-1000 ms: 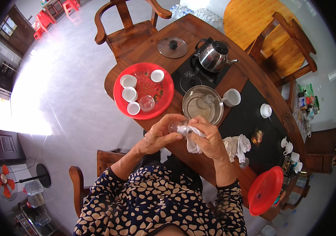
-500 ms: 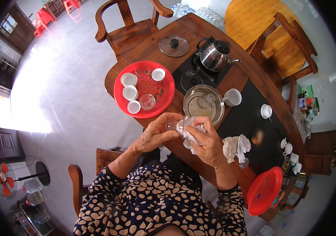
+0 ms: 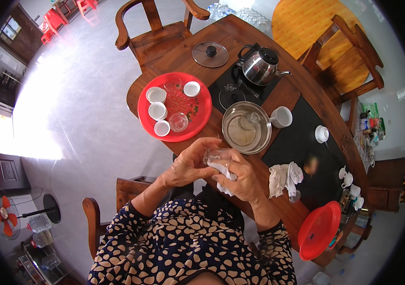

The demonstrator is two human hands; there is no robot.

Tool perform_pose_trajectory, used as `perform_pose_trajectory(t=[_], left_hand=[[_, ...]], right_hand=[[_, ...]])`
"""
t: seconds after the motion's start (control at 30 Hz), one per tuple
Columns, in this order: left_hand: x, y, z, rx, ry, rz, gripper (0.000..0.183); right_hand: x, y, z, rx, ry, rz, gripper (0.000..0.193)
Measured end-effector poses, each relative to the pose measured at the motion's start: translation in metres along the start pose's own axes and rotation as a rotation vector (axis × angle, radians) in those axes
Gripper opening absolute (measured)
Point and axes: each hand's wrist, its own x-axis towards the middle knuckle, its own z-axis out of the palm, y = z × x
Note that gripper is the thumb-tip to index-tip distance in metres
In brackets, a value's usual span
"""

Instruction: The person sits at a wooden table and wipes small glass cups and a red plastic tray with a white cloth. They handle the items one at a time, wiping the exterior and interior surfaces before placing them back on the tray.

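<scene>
Glass cup (image 3: pixel 217 155) half covered by hands, mid-frame
It's held between the left hand's (image 3: pixel 189 164) half-curled thumb and fingers; white cloth (image 3: pixel 223 172) is gripped by the right hand's (image 3: pixel 243 178) bent fingers, tips kinda hard to make out.

Held cloth (image 3: pixel 225 172) white; glass (image 3: pixel 217 154) colourless; tray (image 3: pixel 201 111) red; cups (image 3: pixel 156 95) white; shirt (image 3: pixel 183 237) navy, cream blotches.

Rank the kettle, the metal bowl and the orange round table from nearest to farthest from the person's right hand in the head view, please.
1. Metal bowl: just beyond the right hand.
2. Kettle: farther up, beyond the metal bowl.
3. Orange round table: farthest, at the upper right.
</scene>
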Motion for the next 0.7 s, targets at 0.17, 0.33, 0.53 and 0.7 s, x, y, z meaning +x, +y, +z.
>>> perform_pose_trajectory(t=[0.17,0.33,0.53,0.7], left_hand=[[-0.007,0.007,-0.006,-0.084,-0.146,-0.091,0.061],[-0.009,0.015,0.0,0.195,0.033,-0.399,0.053],[-0.016,0.006,0.008,0.292,0.085,-0.066,0.048],[-0.01,0.01,0.01,0.341,0.075,0.093,0.052]], right_hand=[[-0.001,0.001,0.005,-0.198,-0.009,-0.197,0.025],[-0.003,0.008,0.012,-0.508,0.094,-0.308,0.029],[-0.001,-0.009,0.001,0.22,-0.146,0.179,0.029],[-0.008,-0.01,-0.005,0.862,-0.053,0.447,0.032]])
